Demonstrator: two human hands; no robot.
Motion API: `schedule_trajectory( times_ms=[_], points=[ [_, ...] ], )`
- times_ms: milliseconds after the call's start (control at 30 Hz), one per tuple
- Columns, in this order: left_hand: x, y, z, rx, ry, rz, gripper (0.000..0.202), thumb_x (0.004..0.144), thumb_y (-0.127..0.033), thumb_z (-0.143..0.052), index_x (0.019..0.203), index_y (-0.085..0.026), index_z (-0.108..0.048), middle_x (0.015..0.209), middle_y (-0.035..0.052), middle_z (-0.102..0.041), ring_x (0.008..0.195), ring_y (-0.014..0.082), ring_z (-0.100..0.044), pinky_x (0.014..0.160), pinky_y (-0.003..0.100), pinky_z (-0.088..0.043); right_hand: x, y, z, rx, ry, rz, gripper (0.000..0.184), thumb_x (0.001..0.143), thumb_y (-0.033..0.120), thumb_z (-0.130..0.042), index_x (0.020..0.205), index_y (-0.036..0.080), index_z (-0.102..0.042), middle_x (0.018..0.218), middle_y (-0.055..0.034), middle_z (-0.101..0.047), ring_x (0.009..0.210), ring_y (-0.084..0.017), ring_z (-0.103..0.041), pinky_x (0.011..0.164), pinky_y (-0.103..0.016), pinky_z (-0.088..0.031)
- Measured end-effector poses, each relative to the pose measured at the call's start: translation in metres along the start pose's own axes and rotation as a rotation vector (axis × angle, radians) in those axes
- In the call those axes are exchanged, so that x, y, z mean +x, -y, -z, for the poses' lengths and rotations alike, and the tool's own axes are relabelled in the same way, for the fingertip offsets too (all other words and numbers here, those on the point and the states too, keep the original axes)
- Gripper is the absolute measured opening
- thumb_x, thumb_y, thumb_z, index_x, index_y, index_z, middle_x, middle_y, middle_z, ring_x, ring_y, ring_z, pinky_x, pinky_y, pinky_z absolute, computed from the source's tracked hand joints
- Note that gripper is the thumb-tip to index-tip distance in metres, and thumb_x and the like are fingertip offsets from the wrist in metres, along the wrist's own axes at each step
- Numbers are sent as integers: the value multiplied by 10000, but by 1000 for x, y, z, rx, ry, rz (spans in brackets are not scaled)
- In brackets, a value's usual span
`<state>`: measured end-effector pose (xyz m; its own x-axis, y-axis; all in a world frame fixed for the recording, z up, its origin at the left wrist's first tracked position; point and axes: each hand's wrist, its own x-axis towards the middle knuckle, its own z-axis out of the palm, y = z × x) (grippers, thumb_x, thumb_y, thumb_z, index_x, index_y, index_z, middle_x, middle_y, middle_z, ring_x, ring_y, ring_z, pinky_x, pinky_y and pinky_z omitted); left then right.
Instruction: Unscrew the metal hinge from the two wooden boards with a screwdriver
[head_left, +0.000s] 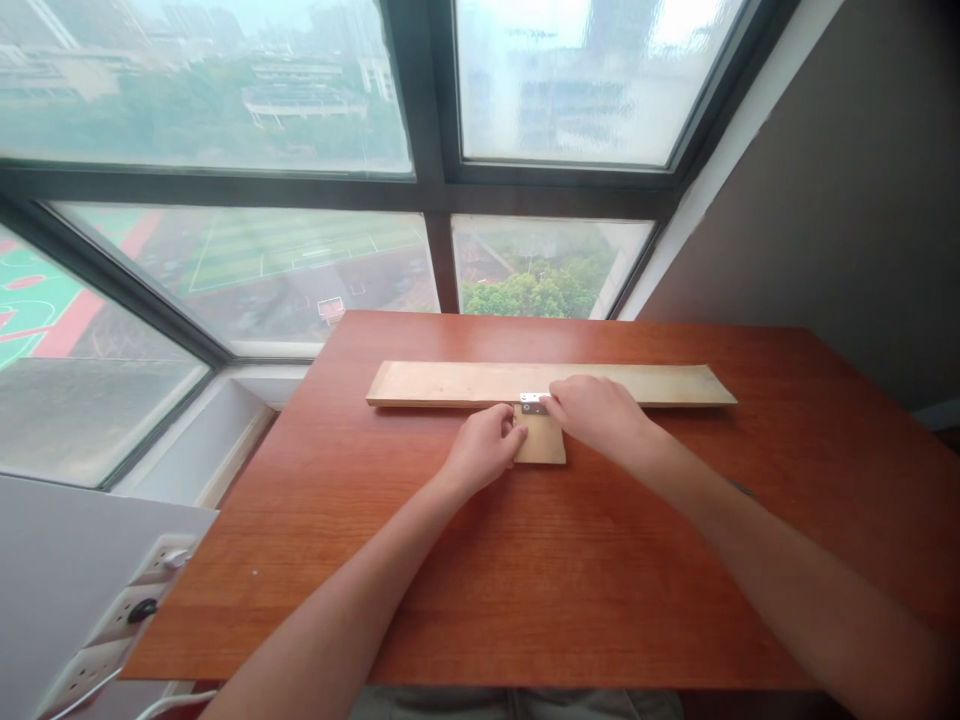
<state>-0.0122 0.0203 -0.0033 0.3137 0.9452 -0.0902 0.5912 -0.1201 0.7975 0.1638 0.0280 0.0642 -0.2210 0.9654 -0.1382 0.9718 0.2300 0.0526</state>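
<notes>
A long pale wooden plank point(450, 383) lies crosswise on the red-brown table point(570, 560). A small wooden block point(541, 443) butts against the plank's near edge, and a small metal hinge point(533, 402) sits where the two meet. My left hand point(484, 447) is curled, with its fingertips pressed against the block's left edge. My right hand point(596, 410) lies over the plank's near edge, its fingers pinched on the hinge's right side. The right part of the block is hidden under that hand.
Large windows point(225, 260) stand behind the table, and a grey wall point(862, 200) rises at the right. A white power strip point(127, 620) with plugs and cables sits by the table's near left corner.
</notes>
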Motion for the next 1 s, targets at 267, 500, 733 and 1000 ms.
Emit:
schedule_trajectory(
  times_ms=[267, 500, 733, 1000],
  points=[
    [1, 1, 0, 33, 0, -4, 169, 848, -336, -557, 759, -194, -538, 652, 3, -633, 596, 152, -582, 553, 236, -377, 0, 3, 11, -5, -13, 76, 275, 916, 195, -384, 940, 173, -657, 938, -124, -704, 786, -248, -656, 566, -317, -324],
    [2, 2, -1, -14, 10, -2, 170, 853, -345, -552, 784, -190, -564, 654, 4, -630, 585, 150, -580, 547, 236, -377, -8, -11, 24, 66, 38, 104, 233, 879, 187, -429, 824, 188, -656, 852, -98, -701, 749, -223, -628, 575, -308, -305],
    [3, 2, -2, -35, 13, 5, 137, 845, -320, -561, 811, -189, -585, 631, -1, -623, 577, 150, -572, 553, 235, -378, -13, -29, 1, 241, 231, 168, 190, 812, 180, -503, 744, 221, -675, 781, -14, -707, 671, -152, -608, 586, -247, -360],
    [2, 0, 0, -14, 2, 4, 178, 841, -337, -568, 737, -197, -531, 633, 4, -622, 572, 147, -561, 545, 234, -368, -15, -35, 7, 320, 276, 151, 256, 783, 157, -492, 765, 242, -732, 801, -14, -729, 705, -173, -631, 620, -263, -412]
  ],
)
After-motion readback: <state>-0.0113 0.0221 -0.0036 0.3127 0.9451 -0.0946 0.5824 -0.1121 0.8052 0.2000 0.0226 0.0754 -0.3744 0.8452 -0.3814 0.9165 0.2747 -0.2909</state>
